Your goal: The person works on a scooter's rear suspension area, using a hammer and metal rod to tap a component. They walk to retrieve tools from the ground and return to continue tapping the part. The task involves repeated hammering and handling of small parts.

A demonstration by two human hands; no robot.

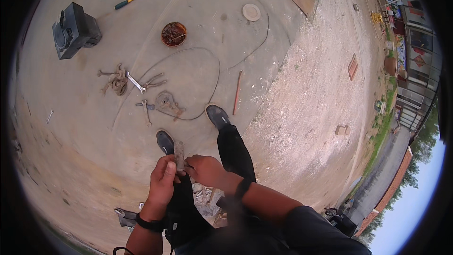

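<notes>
My left hand [162,179] is closed on a grey, grimy, elongated piece [179,153], held upright in front of my legs. My right hand [205,170] has its fingers curled against that piece's lower right side; anything smaller between them is hidden. Beyond my shoes on the concrete lie a shiny wrench [136,81], a crumpled dirty rag or part [118,82], pliers [153,80], a second wrench [145,112], a rusty metal part [166,101] and a reddish rod [237,92]. A heap of metal pieces [205,198] shows between my legs.
A dark boxy object [75,30], a screwdriver [127,2], a bowl of rusty bits [174,34] and a pale disc [251,12] lie ahead, with a thin looping cable [218,75]. Gravel [321,89] borders the concrete on the right, with bricks, a wheel and buildings beyond.
</notes>
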